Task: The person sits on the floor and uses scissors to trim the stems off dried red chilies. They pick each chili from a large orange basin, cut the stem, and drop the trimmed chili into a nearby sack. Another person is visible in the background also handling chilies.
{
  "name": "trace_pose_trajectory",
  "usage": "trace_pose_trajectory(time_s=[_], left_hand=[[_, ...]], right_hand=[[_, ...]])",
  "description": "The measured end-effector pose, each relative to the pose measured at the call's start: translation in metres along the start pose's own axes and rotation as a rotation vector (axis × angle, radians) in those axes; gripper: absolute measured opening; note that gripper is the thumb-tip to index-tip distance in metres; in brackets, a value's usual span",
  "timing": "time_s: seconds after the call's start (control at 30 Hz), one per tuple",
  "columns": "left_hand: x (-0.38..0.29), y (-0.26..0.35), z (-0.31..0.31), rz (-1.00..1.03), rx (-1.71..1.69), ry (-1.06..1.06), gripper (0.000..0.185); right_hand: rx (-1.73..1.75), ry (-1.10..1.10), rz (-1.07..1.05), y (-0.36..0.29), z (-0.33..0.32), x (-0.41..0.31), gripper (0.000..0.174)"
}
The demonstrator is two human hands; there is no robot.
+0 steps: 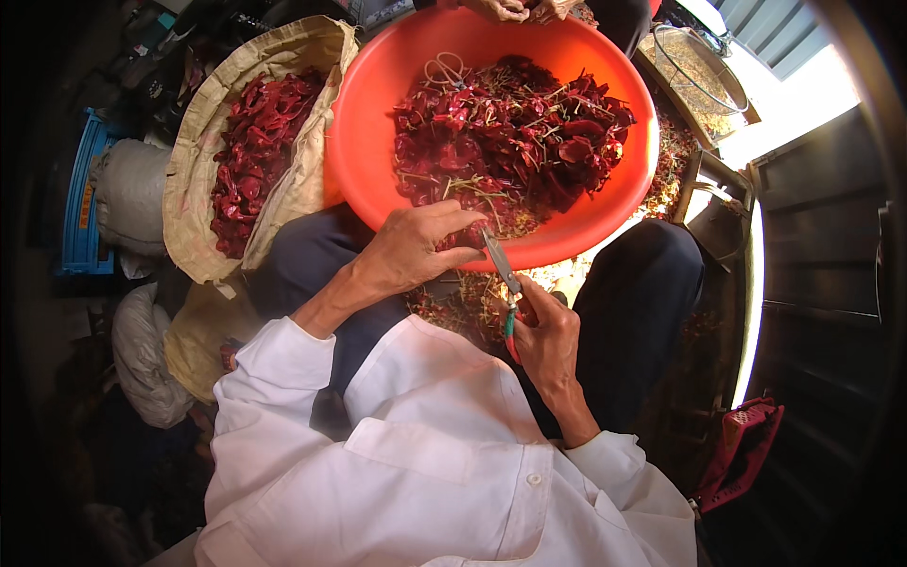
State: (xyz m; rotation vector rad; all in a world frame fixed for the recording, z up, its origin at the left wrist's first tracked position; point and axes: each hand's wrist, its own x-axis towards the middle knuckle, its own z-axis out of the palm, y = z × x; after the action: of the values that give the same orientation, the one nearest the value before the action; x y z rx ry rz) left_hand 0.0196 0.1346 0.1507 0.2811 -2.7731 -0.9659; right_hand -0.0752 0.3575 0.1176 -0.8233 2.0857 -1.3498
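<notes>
Between its thumb and fingertips, my left hand holds a dark red dried chili pepper, partly hidden by the fingers. My right hand grips scissors whose handles are wrapped in red and green; the blade tips meet the pepper. Both hands are at the near rim of a large orange-red plastic basin. Inside it lies a heap of glossy red dried peppers with pale stems mixed in. Another pair of scissors with pale wrapped handles rests on the heap.
At left stands an open woven sack of red pepper pieces. A co-worker's hands are over the basin's far rim. To the right are a wire-handled sieve with pale bits, a dustpan-like container and a pink plastic basket. Scraps litter the floor.
</notes>
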Motion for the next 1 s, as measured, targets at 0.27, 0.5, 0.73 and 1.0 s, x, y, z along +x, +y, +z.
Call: trace_pose_trajectory(time_s=[0.27, 0.5, 0.73, 1.0], left_hand=[[-0.023, 0.013, 0.012, -0.004, -0.063, -0.021, 0.029], [-0.046, 0.019, 0.04, -0.132, -0.242, 0.083, 0.023], [-0.053, 0.022, 0.059, -0.222, -0.371, 0.204, 0.021], [-0.054, 0.027, 0.091, -0.451, -0.79, 0.327, 0.014]], right_hand=[[0.437, -0.23, 0.273, -0.001, -0.006, -0.026, 0.036], [0.871, -0.481, 0.498, -0.002, -0.009, -0.043, 0.031], [1.431, -0.659, 0.55, 0.016, 0.008, -0.047, 0.033], [1.762, -0.664, 0.67, 0.022, 0.015, -0.047, 0.041]])
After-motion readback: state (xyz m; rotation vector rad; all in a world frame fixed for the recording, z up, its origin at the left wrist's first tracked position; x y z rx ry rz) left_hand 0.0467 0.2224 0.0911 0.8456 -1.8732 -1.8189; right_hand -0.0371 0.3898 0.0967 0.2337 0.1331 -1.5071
